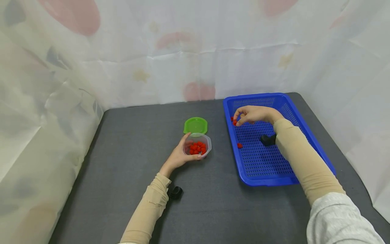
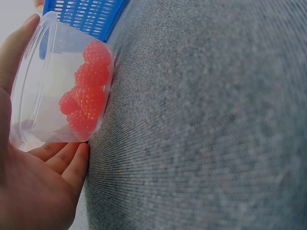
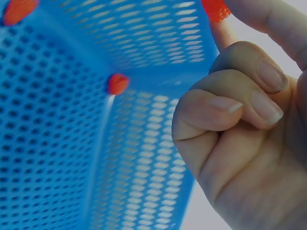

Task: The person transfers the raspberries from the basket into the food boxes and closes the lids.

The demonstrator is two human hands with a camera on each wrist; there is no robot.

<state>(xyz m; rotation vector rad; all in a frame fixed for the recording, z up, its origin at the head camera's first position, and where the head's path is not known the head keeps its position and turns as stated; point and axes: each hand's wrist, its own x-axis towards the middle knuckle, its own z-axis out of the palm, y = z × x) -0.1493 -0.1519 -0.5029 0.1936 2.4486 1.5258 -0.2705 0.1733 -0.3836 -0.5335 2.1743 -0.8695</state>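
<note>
A clear plastic container [image 1: 208, 141] stands on the dark table, and my left hand [image 1: 178, 156] grips it round its side. Several red raspberries [image 2: 90, 98] lie inside, seen through the wall in the left wrist view. Over the far left side of the blue basket [image 1: 268, 181] is my right hand [image 1: 254, 114], pinching one raspberry [image 3: 217, 9] between thumb and index finger. Its other fingers are curled toward the palm. Two more raspberries rest in the basket: one near the far left corner [image 1: 232, 118], another raspberry [image 1: 239, 145] along the left wall.
A green lid [image 1: 196, 125] lies on the table [image 1: 137, 152] just behind the container. The basket stands to the right with raised, perforated walls. A patterned white curtain [image 1: 122, 78] hangs behind the table and along both sides.
</note>
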